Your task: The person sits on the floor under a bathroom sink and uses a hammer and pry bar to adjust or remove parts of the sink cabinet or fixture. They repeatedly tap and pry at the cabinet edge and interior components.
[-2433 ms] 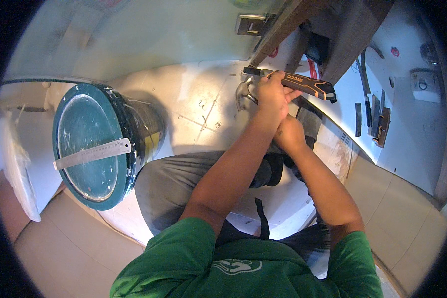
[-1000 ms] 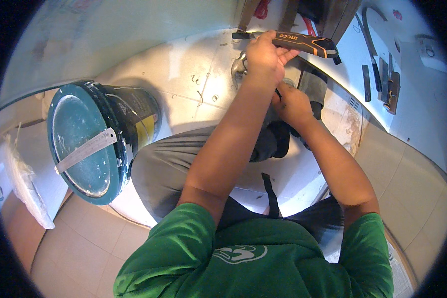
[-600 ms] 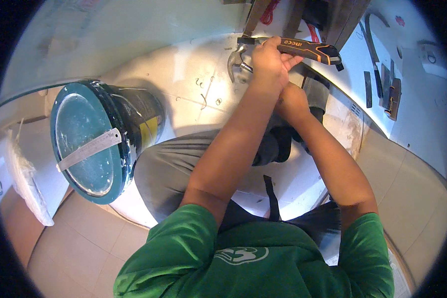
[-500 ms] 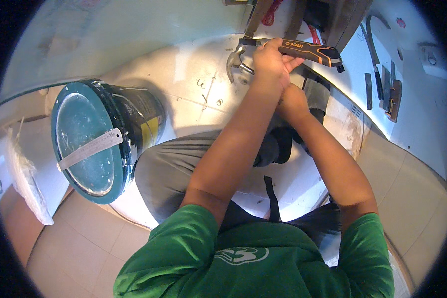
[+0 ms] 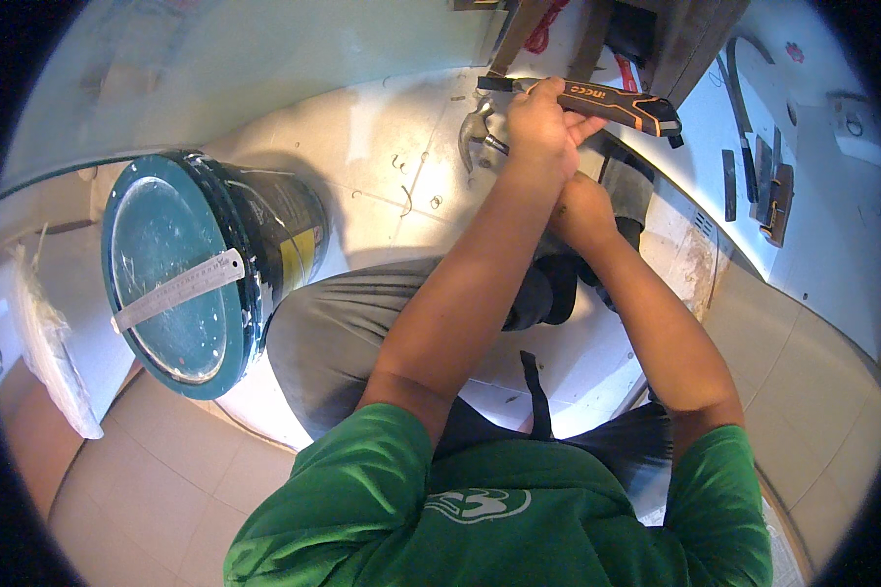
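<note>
My left hand (image 5: pixel 541 127) is closed round a long black-and-orange-handled tool (image 5: pixel 612 104), whose exact kind I cannot make out. The tool lies nearly level, with a narrow dark end sticking out left of my fingers. Just below that end is the metal head of a claw hammer (image 5: pixel 477 135), apart from it. The hammer's shaft runs behind my left wrist towards my right hand (image 5: pixel 585 208), which is closed in a fist. Its grip is hidden there, but it lines up with the hammer's shaft.
At the left a teal-lidded bucket (image 5: pixel 157 342) carries a steel ruler (image 5: pixel 179 291) across its lid. Dark curled scraps (image 5: pixel 406 201) lie on the tiled floor. Several tools, including a black-and-orange one (image 5: pixel 779 201), lie on the white surface at right. Dark wooden legs (image 5: pixel 587 44) stand ahead.
The hammer head has shifted slightly right and down, opening a gap below the tool's dark end. My left hand keeps its hold on the tool.
</note>
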`<action>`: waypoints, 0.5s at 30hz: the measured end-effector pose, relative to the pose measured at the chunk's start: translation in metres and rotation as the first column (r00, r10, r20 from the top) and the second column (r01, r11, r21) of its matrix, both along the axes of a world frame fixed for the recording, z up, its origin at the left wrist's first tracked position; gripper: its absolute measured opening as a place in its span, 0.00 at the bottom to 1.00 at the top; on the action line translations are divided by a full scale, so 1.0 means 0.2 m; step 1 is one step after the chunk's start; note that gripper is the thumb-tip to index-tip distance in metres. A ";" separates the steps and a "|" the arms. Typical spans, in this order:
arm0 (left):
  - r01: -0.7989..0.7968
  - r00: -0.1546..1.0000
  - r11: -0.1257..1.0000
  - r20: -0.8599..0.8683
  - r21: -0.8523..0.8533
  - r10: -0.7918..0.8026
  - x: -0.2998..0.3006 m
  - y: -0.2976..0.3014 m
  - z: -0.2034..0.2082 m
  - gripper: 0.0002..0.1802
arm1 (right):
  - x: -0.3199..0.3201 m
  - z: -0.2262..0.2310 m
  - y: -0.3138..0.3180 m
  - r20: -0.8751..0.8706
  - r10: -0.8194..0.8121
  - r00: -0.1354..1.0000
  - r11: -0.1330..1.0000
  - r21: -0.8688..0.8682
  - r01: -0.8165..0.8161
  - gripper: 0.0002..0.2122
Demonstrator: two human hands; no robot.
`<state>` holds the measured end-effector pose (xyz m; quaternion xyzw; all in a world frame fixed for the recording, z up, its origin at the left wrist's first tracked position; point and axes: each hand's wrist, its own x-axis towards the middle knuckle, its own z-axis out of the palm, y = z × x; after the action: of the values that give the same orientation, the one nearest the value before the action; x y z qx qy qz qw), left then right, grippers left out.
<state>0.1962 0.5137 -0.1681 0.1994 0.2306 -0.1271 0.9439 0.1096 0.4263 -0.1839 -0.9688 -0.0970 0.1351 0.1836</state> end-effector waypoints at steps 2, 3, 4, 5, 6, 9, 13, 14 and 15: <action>0.007 1.000 0.999 -0.012 0.046 -0.006 -0.01 -0.01 0.01 0.13 | -0.01 0.00 -0.01 0.014 -0.007 1.000 1.000 0.017 0.007 0.10; 0.000 1.000 0.999 -0.022 0.047 0.001 -0.01 -0.01 0.02 0.13 | -0.02 -0.01 -0.01 -0.005 -0.011 1.000 1.000 0.005 0.011 0.10; -0.006 0.999 0.999 -0.033 0.049 0.008 -0.01 -0.01 0.02 0.13 | -0.02 -0.02 -0.02 -0.023 -0.016 1.000 1.000 -0.006 0.016 0.11; -0.013 0.999 0.999 -0.043 0.051 0.015 -0.01 -0.01 0.02 0.13 | -0.02 -0.02 -0.02 -0.041 -0.020 0.999 1.000 -0.018 0.020 0.11; -0.018 0.999 0.999 -0.035 0.040 0.019 -0.01 -0.01 0.02 0.12 | -0.02 -0.01 -0.02 -0.051 -0.024 0.998 0.999 -0.028 0.022 0.11; -0.023 1.000 1.000 -0.021 0.009 0.023 -0.01 -0.01 0.03 0.12 | -0.04 0.02 -0.01 -0.063 -0.034 0.997 0.999 -0.037 0.032 0.11; -0.007 1.000 1.000 -0.002 -0.022 0.007 0.00 0.00 0.02 0.13 | -0.05 0.02 -0.03 -0.056 -0.041 0.998 0.999 -0.004 0.040 0.12; -0.003 1.000 1.000 0.010 -0.028 0.004 0.00 0.00 0.01 0.13 | -0.05 0.02 -0.02 -0.059 -0.040 0.997 0.999 0.000 0.041 0.12; -0.004 1.000 1.000 -0.001 -0.023 0.004 0.00 0.00 0.02 0.14 | -0.06 0.02 -0.03 -0.050 -0.040 0.998 0.999 0.006 0.040 0.12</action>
<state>0.1959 0.5143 -0.1646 0.1881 0.2299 -0.1279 0.9463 0.0983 0.4200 -0.1799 -0.9662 -0.0733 0.1554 0.1921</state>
